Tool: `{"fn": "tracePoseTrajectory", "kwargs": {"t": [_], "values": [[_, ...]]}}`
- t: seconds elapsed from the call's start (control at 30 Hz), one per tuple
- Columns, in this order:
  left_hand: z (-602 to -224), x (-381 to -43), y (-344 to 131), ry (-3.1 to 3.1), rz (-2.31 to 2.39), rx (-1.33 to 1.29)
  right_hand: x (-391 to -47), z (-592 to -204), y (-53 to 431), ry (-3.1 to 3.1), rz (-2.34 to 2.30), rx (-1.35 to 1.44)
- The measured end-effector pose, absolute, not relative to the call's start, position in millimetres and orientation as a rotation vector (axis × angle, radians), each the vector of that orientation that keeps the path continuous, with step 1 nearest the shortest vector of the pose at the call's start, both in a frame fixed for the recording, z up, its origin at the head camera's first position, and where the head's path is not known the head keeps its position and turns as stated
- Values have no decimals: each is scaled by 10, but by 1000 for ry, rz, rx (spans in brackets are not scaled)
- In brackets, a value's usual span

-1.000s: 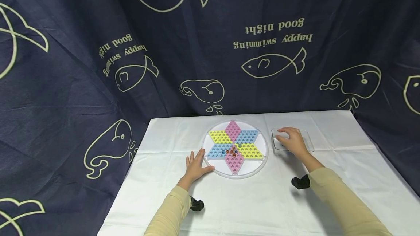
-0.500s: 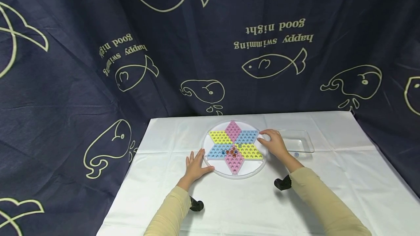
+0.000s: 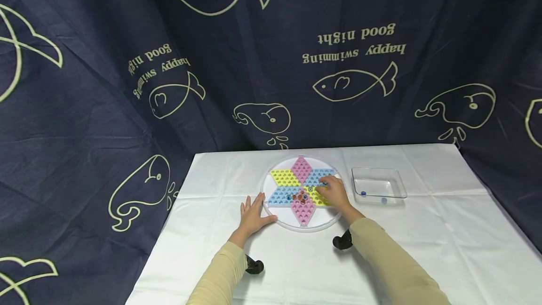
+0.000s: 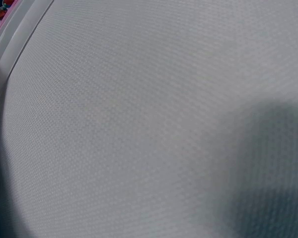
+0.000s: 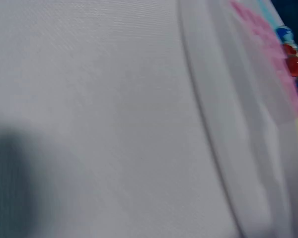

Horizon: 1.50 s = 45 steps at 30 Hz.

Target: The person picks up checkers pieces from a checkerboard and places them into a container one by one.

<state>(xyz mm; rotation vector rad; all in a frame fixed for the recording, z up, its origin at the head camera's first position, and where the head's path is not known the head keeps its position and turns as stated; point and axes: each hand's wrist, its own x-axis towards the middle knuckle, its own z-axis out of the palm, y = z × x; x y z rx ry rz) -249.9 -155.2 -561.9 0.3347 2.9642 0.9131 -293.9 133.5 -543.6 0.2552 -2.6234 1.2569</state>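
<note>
A round Chinese checkers board with a pink, blue and yellow star lies on the white table. Red and blue marbles cluster near its centre, also visible as marbles in the right wrist view. My left hand rests with spread fingers on the board's left rim. Over the right side of the star, my right hand pinches a small dark bluish marble between thumb and fingers, partly hidden by them. A lone greyish marble sits just left of those fingertips.
Right of the board stands a clear rectangular container, with a blue marble and a paler marble in it. Dark fabric printed with fish hangs behind the table.
My right hand has moved left from the clear container, across the board's right rim, to above the star. The left hand has stayed still.
</note>
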Motion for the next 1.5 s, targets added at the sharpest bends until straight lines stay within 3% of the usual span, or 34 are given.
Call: {"fn": "tracePoseTrajectory", "kwargs": {"t": [0.4,1.5], "values": [[-5621,-2465,-1553,2973,920,347,-2872,-5549,1049,-2650,1217,166],[-5609,-2485,-1541,2959,926,333,-2899,-5549,1057,-2666,1152,149]]}}
